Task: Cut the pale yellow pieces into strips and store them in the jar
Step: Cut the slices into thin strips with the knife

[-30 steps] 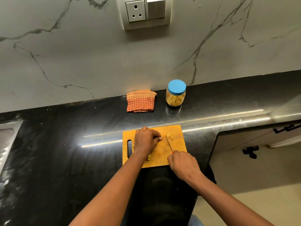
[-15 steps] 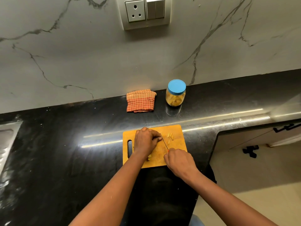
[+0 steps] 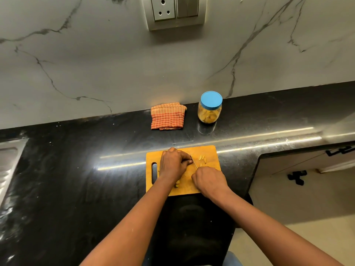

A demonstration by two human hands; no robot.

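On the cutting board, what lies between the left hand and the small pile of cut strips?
The blade of the knife, which the right hand grips; the head view shows it.

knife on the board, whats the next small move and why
Probably press the knife down for another slice: the right hand holds it, blade beside the fingertips of the left hand curled on the cutting board, cut strips to its right.

The left hand (image 3: 173, 164) is covering whatever it is pressing on the cutting board (image 3: 209, 150), the right hand (image 3: 209, 179) is hiding the handle of the knife (image 3: 194, 162), leaving only a thin blade showing, and the frame edges are cutting off the sink (image 3: 7, 160) and the socket plate (image 3: 174, 14).
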